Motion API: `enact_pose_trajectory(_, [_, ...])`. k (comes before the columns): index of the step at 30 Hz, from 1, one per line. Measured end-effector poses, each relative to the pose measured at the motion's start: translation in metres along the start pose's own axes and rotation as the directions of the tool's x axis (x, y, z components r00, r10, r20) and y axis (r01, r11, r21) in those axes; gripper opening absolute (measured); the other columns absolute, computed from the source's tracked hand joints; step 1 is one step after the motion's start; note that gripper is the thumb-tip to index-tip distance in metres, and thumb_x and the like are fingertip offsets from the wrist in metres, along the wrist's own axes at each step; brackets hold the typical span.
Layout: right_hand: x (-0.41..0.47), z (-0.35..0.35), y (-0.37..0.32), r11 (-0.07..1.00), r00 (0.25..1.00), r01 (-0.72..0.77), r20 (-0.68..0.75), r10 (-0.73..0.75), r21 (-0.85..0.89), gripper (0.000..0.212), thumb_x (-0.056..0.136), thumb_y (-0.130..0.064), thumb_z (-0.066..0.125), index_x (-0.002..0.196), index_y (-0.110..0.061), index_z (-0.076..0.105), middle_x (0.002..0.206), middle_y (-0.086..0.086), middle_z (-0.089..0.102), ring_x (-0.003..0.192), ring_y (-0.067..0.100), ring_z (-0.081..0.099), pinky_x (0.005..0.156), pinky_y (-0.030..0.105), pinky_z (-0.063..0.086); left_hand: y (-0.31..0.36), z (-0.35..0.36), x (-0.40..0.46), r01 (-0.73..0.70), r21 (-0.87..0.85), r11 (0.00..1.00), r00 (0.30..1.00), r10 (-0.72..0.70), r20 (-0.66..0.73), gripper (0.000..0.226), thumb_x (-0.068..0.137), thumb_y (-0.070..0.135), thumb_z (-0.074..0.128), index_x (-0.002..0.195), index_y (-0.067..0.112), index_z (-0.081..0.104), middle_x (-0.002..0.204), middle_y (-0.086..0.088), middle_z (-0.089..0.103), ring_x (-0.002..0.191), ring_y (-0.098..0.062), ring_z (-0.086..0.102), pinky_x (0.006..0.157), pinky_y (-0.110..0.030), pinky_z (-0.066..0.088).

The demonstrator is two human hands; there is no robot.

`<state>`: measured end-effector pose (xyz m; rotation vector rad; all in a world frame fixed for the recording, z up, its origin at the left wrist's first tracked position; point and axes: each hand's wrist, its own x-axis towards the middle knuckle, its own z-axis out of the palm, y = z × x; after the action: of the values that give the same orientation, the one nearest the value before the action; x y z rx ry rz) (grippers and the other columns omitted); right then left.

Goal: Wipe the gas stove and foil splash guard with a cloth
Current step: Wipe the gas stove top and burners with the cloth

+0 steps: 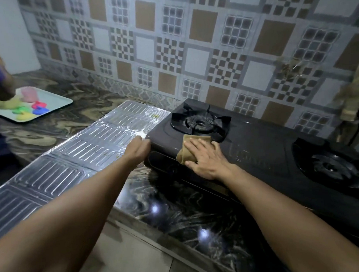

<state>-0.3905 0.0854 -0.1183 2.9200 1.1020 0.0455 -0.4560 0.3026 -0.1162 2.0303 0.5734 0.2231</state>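
A patterned tile wall [180, 41] of brown, white and grey squares filled the far side of the scene. Below it ran a dark marbled stone surface [190, 216], its near edge crossing the lower middle, with two bright light spots reflected on it.

On the right of the surface sat a black two-burner gas stove [257, 153], with one burner [200, 122] at its far left and a second burner [332, 168] at the right.

Left of the stove, a silver ribbed foil splash guard [72, 156] lay flat, running from the near left edge up to the stove's left side.

At the far left stood a pale tray [61, 102] carrying small bright plastic pieces [32, 111] and a pink cup [29, 94]. A blurred arm of another person [0, 82] reached over it.

Two bare forearms came in from the near side. The right hand [204, 158] lay flat, fingers spread wide, pressing a tan cloth [187, 149] onto the stove's near left corner, just in front of the left burner. The left hand [139, 149] rested at the stove's left corner, where it met the foil; its fingers were curled around that corner, and how tightly its grip closed could not be told.

At the far right, a brownish cloth [354, 92] hung by the wall.
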Motion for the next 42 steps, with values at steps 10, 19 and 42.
enact_pose_trajectory(10, [0.098, -0.003, -0.066, 0.998, 1.000, 0.016, 0.026, -0.017, 0.057, 0.067, 0.093, -0.058, 0.034, 0.151, -0.030, 0.016, 0.162, -0.003, 0.010, 0.147, 0.023, 0.013, 0.111, 0.062, 0.006, -0.028, -0.036, 0.033, 0.278, -0.401, 0.873, 0.947, -0.180, 0.265, 0.024, 0.093, 0.026, 0.032, 0.110, 0.018, 0.047, 0.109, -0.006, 0.070, 0.101, -0.025, 0.051, 0.081, -0.040, 0.031])
enact_pose_trajectory(19, [0.146, -0.013, -0.092, 0.993, 0.993, 0.052, 0.098, -0.063, 0.103, 0.050, 0.082, -0.055, 0.043, 0.127, -0.035, 0.051, 0.142, -0.004, 0.043, 0.136, 0.025, 0.028, 0.103, 0.062, 0.015, -0.043, -0.034, 0.042, 0.289, -0.418, 0.861, 0.952, -0.212, 0.223, 0.016, 0.091, 0.026, 0.031, 0.090, 0.019, 0.045, 0.099, -0.011, 0.068, 0.085, -0.024, 0.053, 0.074, -0.037, 0.033])
enact_pose_trajectory(42, [-0.099, 0.019, 0.062, 0.999, 0.990, 0.013, -0.142, -0.017, -0.030, 0.070, 0.080, -0.037, 0.060, 0.144, -0.046, 0.032, 0.157, -0.005, 0.030, 0.138, 0.023, 0.033, 0.110, 0.051, 0.019, 0.024, 0.068, -0.049, -0.243, 0.360, 0.901, 0.950, 0.296, -0.097, 0.046, 0.096, 0.038, 0.034, 0.121, 0.008, 0.059, 0.135, -0.016, 0.054, 0.125, -0.035, 0.045, 0.108, -0.047, 0.032])
